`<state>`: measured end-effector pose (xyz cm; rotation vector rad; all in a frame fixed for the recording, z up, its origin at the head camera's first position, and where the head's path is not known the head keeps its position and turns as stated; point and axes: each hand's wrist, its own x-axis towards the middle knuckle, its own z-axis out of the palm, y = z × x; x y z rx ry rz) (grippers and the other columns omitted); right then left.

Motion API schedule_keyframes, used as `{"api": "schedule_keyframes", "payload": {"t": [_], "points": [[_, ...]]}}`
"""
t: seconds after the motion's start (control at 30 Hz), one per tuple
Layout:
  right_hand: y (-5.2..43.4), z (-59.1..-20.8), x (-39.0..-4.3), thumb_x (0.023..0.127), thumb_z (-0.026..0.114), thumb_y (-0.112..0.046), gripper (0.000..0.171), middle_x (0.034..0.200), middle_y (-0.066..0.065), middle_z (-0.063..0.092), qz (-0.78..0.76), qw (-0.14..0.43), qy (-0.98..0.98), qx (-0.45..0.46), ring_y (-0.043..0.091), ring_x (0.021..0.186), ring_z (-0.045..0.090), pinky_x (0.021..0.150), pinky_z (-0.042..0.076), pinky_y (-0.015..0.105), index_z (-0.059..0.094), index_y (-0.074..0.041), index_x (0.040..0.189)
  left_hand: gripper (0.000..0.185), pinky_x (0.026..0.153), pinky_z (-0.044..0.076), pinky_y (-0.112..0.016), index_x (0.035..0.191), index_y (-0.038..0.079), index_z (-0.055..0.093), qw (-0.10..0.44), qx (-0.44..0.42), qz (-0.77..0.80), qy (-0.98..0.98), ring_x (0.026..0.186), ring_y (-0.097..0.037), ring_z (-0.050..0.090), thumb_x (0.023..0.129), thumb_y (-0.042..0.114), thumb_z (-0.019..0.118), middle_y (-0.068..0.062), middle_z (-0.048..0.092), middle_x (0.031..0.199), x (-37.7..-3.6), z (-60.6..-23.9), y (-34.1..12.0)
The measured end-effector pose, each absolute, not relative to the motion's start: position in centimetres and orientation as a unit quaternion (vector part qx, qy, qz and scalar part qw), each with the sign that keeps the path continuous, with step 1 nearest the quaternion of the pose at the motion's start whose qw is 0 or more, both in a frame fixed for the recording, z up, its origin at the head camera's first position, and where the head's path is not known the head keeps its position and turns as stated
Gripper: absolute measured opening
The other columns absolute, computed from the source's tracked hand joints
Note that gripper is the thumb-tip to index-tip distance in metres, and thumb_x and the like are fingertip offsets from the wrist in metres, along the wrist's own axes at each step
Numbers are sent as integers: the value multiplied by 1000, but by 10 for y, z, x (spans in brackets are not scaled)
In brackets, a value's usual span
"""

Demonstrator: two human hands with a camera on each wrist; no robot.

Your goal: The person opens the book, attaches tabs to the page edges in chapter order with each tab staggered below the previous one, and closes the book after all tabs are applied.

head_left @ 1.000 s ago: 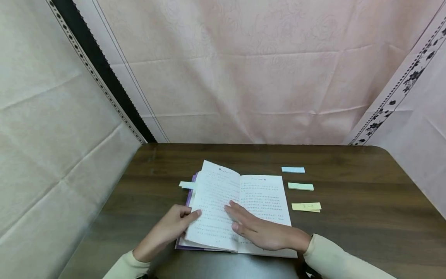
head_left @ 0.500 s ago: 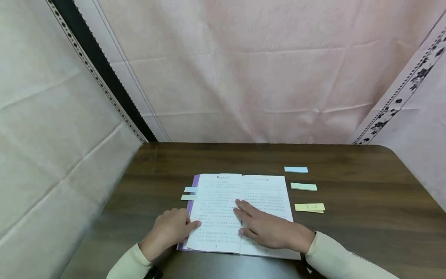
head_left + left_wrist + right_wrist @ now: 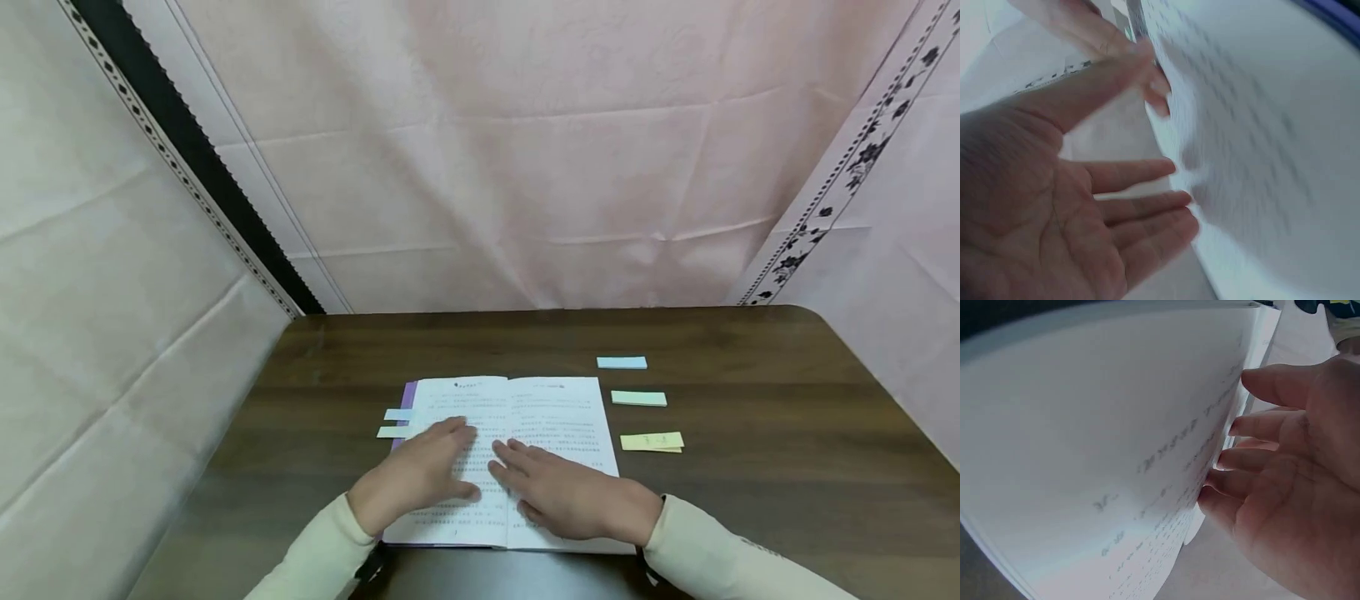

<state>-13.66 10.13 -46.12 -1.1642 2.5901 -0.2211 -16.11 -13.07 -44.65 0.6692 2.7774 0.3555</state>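
Observation:
An open notebook (image 3: 558,417) with lines of writing and a purple cover lies on the wooden table. Two pale sticky tabs, a bluish one (image 3: 397,414) and a greenish one (image 3: 392,432), stick out past its left edge. Over the left page is my left hand (image 3: 423,471), fingers extended; the left wrist view shows its fingertips close to the paper, holding nothing. My right hand (image 3: 566,492) lies across the right page near the fold, and its fingertips touch the paper in the right wrist view (image 3: 1285,456). Both hands cover part of the writing.
Right of the notebook, blue sticky notes (image 3: 622,363), green sticky notes (image 3: 638,398) and yellow sticky notes (image 3: 651,442) lie in a column on the table (image 3: 750,433). Pale cloth (image 3: 487,167) hangs behind the table's back edge.
My left hand turned a page over to the left, let go of its edge and moved right onto the left page. A second tab came into view. My right hand stayed near the fold.

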Motion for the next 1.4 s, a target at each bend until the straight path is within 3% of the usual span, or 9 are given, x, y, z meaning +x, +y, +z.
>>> {"api": "schedule_keyframes", "payload": {"t": [0.13,0.37,0.6,0.8,0.97,1.1,1.3,1.4], "points": [[102,-459,-135,111,54,-21,55,174,9,28,-62,137,894,-422,27,159,29,125,33,44,40,-10,163,95,122,37,-50,158,2,46,170,269,147,937,159,-30,30,84,40,91,-15,33,171,-170,-451,-117],[120,-461,-136,110,55,-19,54,172,8,31,-98,118,881,-448,27,159,30,125,33,44,42,-9,162,105,124,34,-50,167,8,30,197,274,145,930,162,-26,19,87,50,85,-9,17,176,-174,-459,-109],[144,-456,-151,107,64,-24,56,170,18,32,-147,121,906,-378,38,158,29,122,36,55,49,-6,157,106,124,34,-49,166,9,32,194,256,149,935,162,-28,20,84,48,86,-9,18,176,-172,-460,-108],[163,-454,-181,98,78,-28,66,157,19,47,-159,112,949,-248,38,145,45,108,51,52,53,-5,154,96,124,33,-56,165,25,40,217,247,159,931,162,-31,19,84,41,89,-12,16,176,-174,-458,-103],[176,-458,-203,91,85,-34,77,147,21,51,-161,114,963,-182,41,137,48,97,54,53,52,-4,154,89,119,39,-58,161,35,46,223,249,144,931,161,-35,21,83,41,89,-15,17,176,-174,-459,-99],[185,-460,-216,88,88,-36,83,151,28,48,-165,107,966,-169,49,140,44,103,49,62,51,1,152,87,118,41,-58,160,36,47,224,248,128,934,161,-36,21,84,42,88,-16,16,175,-174,-457,-97],[192,-463,-228,82,91,-42,93,147,27,49,-162,112,965,-171,45,134,48,103,49,60,50,4,152,84,115,44,-58,159,38,48,228,251,112,934,160,-38,23,85,41,87,-18,16,175,-173,-454,-93],[192,-464,-232,83,91,-43,94,157,30,42,-155,120,967,-166,50,146,38,111,42,65,49,2,154,83,116,43,-58,159,38,48,232,248,112,934,160,-38,22,86,41,87,-18,16,175,-173,-453,-93]]}}
